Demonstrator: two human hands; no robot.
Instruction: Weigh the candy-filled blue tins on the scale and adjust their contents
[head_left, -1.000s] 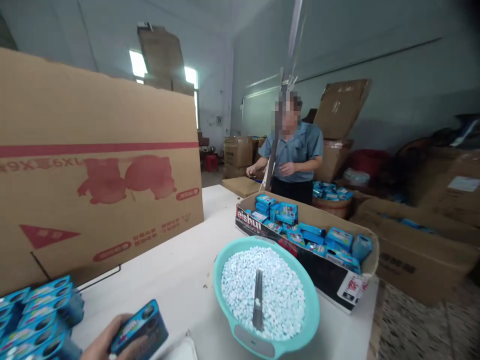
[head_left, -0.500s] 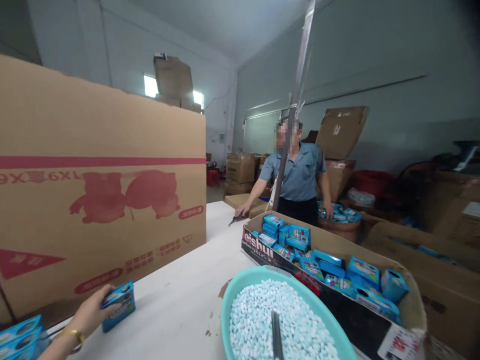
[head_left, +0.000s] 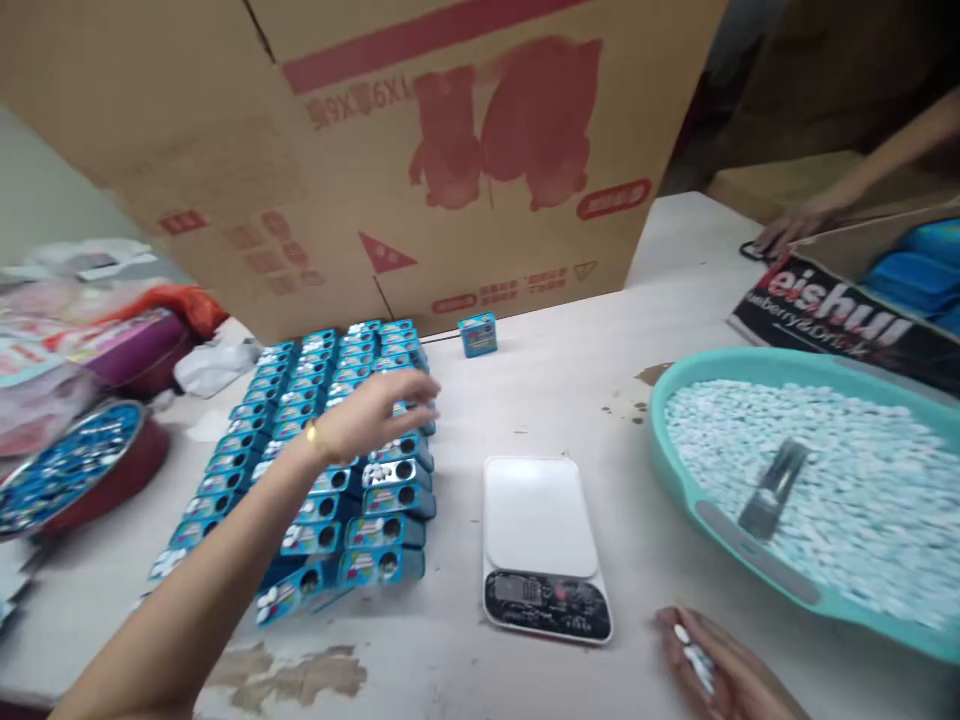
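My left hand (head_left: 379,415) reaches over rows of small blue tins (head_left: 330,470) standing on the white table (head_left: 570,400); its fingers are spread and nothing shows in them. One blue tin (head_left: 478,334) stands alone by the big cardboard box (head_left: 420,140). My right hand (head_left: 720,668) is palm-up at the bottom edge, cupped around a few small white candies. A white kitchen scale (head_left: 541,547) lies between my hands. A teal basin (head_left: 750,560) at the right is full of pale blue candies with a metal scoop (head_left: 772,487) in it.
Another person's hand (head_left: 787,232) rests on the table at the far right, beside a carton (head_left: 840,300) of blue tins. A red round tray (head_left: 75,475) of blue pieces sits at the left, with bags and clutter behind it.
The view dropped from the room down to the table. My left hand let go of the blue tin by the big box and moved back over the rows. My right hand came into view.
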